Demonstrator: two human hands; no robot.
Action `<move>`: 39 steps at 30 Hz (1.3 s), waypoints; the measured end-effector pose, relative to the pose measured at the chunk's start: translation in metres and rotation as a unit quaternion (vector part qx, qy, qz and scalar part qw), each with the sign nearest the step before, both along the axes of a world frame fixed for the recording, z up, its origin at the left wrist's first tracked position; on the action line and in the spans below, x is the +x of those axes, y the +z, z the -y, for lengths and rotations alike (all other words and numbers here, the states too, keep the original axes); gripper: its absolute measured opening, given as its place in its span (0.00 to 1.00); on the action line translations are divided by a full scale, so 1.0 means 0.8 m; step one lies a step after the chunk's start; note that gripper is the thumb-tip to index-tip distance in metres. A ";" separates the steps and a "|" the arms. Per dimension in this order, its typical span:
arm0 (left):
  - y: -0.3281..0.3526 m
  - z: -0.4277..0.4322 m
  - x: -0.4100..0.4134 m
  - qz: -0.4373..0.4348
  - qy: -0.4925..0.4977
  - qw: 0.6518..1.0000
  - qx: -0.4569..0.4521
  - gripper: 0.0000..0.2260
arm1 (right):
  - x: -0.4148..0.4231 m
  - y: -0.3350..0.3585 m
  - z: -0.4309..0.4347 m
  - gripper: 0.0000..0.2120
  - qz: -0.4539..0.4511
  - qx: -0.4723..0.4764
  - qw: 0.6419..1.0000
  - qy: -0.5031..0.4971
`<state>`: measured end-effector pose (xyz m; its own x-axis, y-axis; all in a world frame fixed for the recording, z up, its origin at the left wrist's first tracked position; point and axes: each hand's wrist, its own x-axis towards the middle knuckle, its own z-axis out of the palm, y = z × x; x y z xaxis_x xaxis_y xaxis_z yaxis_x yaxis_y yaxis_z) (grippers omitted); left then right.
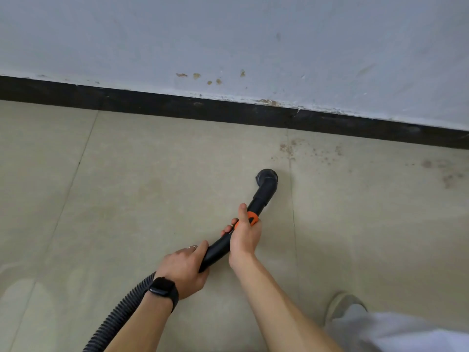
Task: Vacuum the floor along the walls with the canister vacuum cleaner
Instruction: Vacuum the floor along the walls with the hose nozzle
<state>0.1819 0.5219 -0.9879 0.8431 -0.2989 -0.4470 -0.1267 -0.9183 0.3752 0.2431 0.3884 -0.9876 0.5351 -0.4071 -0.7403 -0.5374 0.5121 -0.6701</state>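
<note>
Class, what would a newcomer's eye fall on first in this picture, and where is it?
The black vacuum pipe with its orange band sits mid-picture, gripped by both hands: the left hand near the ribbed hose, the right hand higher up. Brown dirt specks dot the floor right of the nozzle, below the black skirting board.

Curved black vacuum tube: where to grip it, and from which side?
Grip the rigid curved tube, not the ribbed hose: it is smooth and stiff. Come from above, as the right hand does by the orange collar to steer the nozzle, with the left hand at the hose end.
</note>
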 end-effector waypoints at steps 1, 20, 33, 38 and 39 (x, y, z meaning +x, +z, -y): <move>0.000 0.008 -0.002 0.001 0.001 1.000 0.001 0.14 | 0.000 0.001 0.007 0.13 0.001 -0.003 1.000 0.000; -0.003 0.089 0.041 0.026 0.020 0.999 0.020 0.15 | 0.057 0.000 0.080 0.12 -0.004 0.018 1.000 0.025; -0.010 0.106 0.084 0.041 0.011 0.999 0.012 0.14 | 0.096 0.002 0.101 0.13 -0.002 -0.004 0.999 0.044; -0.011 0.116 0.101 0.048 0.006 0.999 0.012 0.14 | 0.112 0.000 0.111 0.15 0.001 -0.005 0.999 0.041; -0.011 0.118 0.105 0.049 0.004 0.999 0.012 0.14 | 0.116 0.000 0.113 0.15 0.000 -0.006 0.999 0.040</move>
